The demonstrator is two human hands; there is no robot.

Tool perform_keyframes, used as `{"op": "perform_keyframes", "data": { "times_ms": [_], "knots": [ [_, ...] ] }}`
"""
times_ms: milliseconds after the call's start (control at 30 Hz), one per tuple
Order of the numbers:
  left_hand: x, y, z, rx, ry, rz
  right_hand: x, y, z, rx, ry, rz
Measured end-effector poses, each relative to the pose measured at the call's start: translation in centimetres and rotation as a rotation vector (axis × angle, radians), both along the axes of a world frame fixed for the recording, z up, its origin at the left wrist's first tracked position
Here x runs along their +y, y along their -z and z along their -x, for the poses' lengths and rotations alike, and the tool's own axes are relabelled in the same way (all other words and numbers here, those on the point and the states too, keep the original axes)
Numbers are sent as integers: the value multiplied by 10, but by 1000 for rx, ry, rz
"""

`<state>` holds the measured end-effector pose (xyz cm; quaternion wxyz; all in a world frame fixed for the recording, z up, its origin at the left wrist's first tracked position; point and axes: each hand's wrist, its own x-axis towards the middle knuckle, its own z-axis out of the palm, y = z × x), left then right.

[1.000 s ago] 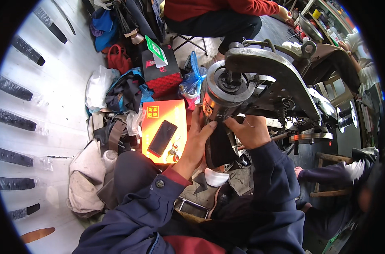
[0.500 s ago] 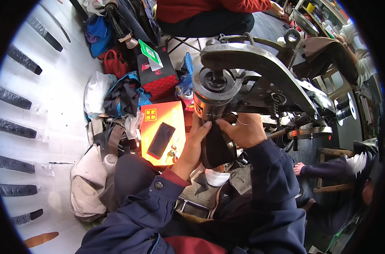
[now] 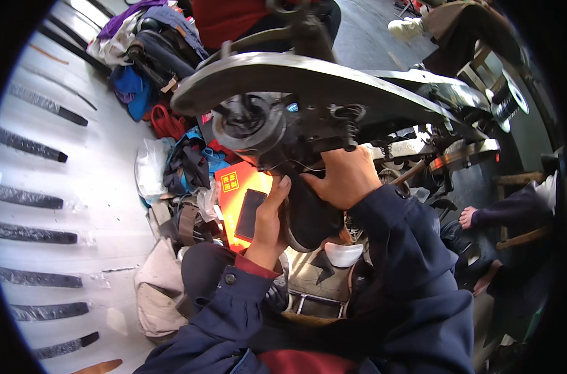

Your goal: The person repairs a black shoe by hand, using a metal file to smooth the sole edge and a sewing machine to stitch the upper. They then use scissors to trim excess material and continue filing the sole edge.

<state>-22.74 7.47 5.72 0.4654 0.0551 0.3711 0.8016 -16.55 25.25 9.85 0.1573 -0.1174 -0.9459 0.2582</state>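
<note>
In this cluttered workshop, I watch remotely as the left hand [image 3: 271, 218] and right hand [image 3: 350, 177] grip a black shoe-like piece [image 3: 311, 218], its upper end near the machine's round head [image 3: 249, 128], though shadow hides whether they touch. If either grip slips, I'd expect skewing or a pinch; a thread spool [image 3: 509, 103] sits beyond.

Your sleeves [image 3: 408, 249] are navy, the piece [image 3: 312, 218] you hold black, the box [image 3: 231, 204] left of centre orange with yellow marks, the handbag [image 3: 165, 123] upper left red.
</note>
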Motion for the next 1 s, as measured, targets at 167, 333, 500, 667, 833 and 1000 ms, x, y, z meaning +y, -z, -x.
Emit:
{"op": "perform_keyframes", "data": {
  "times_ms": [167,333,500,667,833,1000],
  "knots": [
    [1,-3,1,35,-9,42,-6,-2,1,-80,18,70],
    [-2,-6,2,112,-20,53,-21,6,-2,131,124,-18],
    [-5,-2,9,120,28,38,-22,8,-6,63,117,-57],
    [-4,4,8,94,-27,12,-14,8,-15,198,122,-32],
    [-7,7,12,6,-76,37,-11,10,-47,342,63,164],
    [-18,14,22,-18,82,4,-36,10,-68,211,-173,454]
  ]
}}
